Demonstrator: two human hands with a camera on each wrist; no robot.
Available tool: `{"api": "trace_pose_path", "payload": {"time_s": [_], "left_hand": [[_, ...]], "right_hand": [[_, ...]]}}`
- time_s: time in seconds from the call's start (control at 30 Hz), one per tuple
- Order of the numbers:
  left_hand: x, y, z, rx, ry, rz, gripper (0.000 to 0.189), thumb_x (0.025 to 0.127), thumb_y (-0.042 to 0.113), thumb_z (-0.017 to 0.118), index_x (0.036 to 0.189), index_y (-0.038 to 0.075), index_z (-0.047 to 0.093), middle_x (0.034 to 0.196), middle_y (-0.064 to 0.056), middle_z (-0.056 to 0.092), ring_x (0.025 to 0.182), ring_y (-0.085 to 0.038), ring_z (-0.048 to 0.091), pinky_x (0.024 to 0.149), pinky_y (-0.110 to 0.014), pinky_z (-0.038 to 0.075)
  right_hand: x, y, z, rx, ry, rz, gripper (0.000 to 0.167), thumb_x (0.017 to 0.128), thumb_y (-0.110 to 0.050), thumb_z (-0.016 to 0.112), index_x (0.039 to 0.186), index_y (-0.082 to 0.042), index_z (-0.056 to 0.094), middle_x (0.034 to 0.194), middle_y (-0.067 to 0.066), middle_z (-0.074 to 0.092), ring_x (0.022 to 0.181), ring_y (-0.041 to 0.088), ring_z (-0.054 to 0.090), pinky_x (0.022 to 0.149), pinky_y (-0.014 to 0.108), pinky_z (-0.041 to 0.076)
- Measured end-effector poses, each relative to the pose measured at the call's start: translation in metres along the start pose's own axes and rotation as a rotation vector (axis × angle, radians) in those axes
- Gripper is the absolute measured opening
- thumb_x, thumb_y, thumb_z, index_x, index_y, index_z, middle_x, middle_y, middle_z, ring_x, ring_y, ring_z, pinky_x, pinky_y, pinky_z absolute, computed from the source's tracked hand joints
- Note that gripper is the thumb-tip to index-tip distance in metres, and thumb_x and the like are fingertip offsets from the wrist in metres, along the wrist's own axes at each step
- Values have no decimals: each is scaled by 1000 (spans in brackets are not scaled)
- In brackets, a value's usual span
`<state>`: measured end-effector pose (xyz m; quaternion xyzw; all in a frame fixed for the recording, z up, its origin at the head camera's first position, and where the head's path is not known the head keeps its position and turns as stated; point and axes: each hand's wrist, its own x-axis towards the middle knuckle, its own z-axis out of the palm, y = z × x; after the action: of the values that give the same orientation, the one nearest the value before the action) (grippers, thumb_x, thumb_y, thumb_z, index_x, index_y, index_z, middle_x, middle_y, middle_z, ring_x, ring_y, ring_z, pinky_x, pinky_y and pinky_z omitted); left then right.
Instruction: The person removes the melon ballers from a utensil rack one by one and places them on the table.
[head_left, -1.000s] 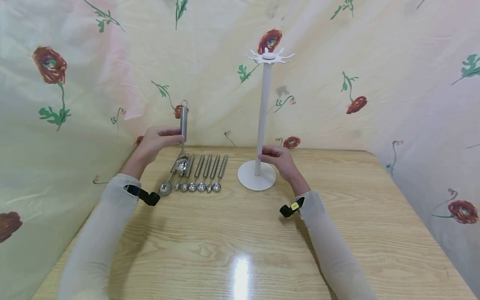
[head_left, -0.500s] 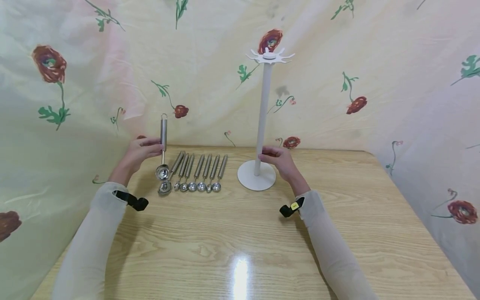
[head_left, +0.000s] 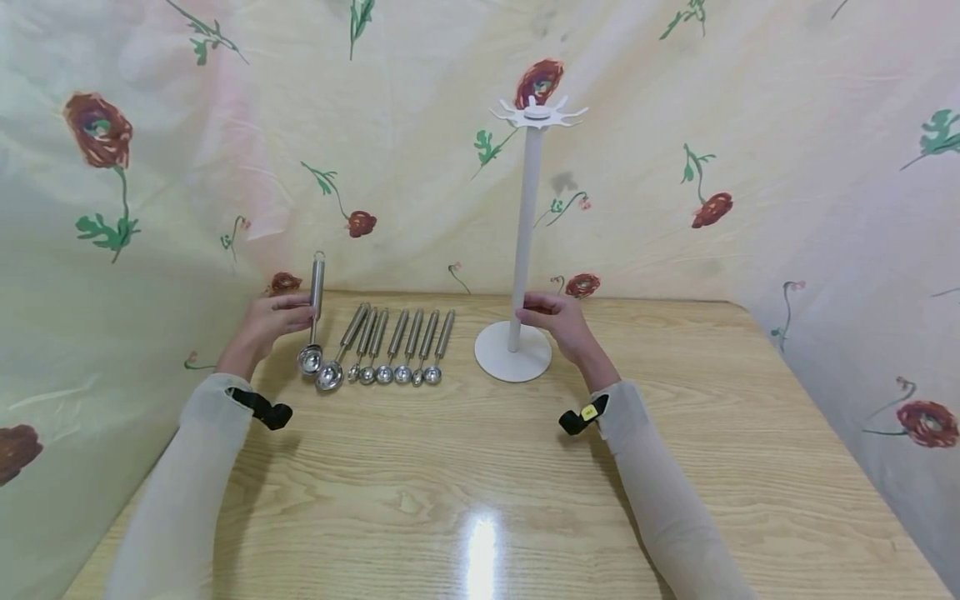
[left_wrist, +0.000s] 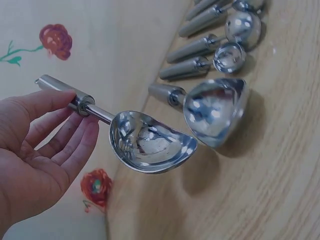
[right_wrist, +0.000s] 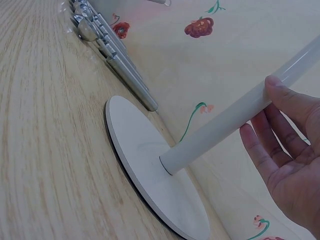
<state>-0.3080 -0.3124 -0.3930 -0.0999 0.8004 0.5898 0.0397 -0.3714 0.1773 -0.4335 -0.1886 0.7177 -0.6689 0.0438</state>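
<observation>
My left hand (head_left: 272, 323) pinches the tubular handle of a steel scoop (left_wrist: 150, 142) between thumb and fingers. The scoop stands nearly upright, ring end up, with its deep, shiny bowl low over the table at the left end of a row. Beside it lies another large scoop (head_left: 330, 375) with a round bowl. Around the white pole of a hook stand (right_wrist: 215, 132), low down, the thumb and fingers of my right hand (head_left: 557, 327) hold on. The stand is upright on its round base (head_left: 491, 354), and curved hooks (head_left: 537, 115) spread from its top.
Several smaller steel scoops (head_left: 402, 343) lie side by side between the large one and the stand, handles toward the back. A flowered cloth (head_left: 420, 167) hangs behind the wooden table (head_left: 420, 467) and along its sides.
My left hand has moved left and down with the scoop, from above the row to its left end, bowl now close over the table. The right hand and stand have stayed in place.
</observation>
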Motion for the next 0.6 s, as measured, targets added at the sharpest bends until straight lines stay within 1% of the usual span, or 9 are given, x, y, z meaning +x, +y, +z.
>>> {"api": "trace_pose_path", "payload": {"time_s": [0.07, 0.23, 0.3, 0.37, 0.5, 0.6], "left_hand": [[-3, 3, 1, -19, -3, -12, 56, 100, 16, 67, 148, -1, 46, 84, 23, 69, 84, 2, 70, 102, -28, 56], [-4, 1, 1, -53, -19, -41, 54, 101, 9, 63, 149, -4, 42, 82, 20, 69, 81, 0, 71, 97, -24, 58], [0, -6, 0, -46, -27, -41, 54, 101, 10, 63, 149, -4, 42, 83, 20, 69, 82, 1, 70, 99, -25, 58], [2, -10, -1, -38, -35, -36, 54, 101, 9, 63, 149, -5, 42, 84, 20, 69, 82, 0, 69, 96, -23, 59], [5, -18, 0, -21, -30, -28, 55, 101, 12, 64, 149, -6, 43, 84, 20, 69, 83, 1, 69, 92, -20, 59], [7, -22, 2, 16, -30, -34, 56, 101, 15, 65, 149, -5, 44, 91, 16, 70, 84, 1, 68, 98, -26, 58]], "right_hand": [[0, 0, 0, 0, 0, -3, 39, 95, -8, 72, 128, 10, 64, 101, -7, 73, 99, 12, 69, 90, 24, 60], [0, -1, 0, -3, -3, -5, 38, 95, -8, 72, 128, 10, 64, 100, -8, 73, 98, 12, 69, 90, 24, 60], [0, -1, 0, -7, -3, -7, 38, 95, -8, 72, 128, 10, 64, 101, -8, 73, 99, 12, 69, 90, 24, 60], [-1, -2, 0, -6, -3, -7, 38, 95, -8, 72, 128, 10, 64, 101, -7, 73, 99, 12, 69, 90, 24, 60], [-1, -3, 0, -5, -4, -3, 39, 95, -9, 73, 128, 10, 64, 102, -7, 74, 99, 12, 69, 90, 24, 60], [-1, -3, 0, -8, -5, 4, 39, 95, -10, 73, 129, 9, 64, 103, -6, 74, 100, 12, 69, 91, 24, 60]]}}
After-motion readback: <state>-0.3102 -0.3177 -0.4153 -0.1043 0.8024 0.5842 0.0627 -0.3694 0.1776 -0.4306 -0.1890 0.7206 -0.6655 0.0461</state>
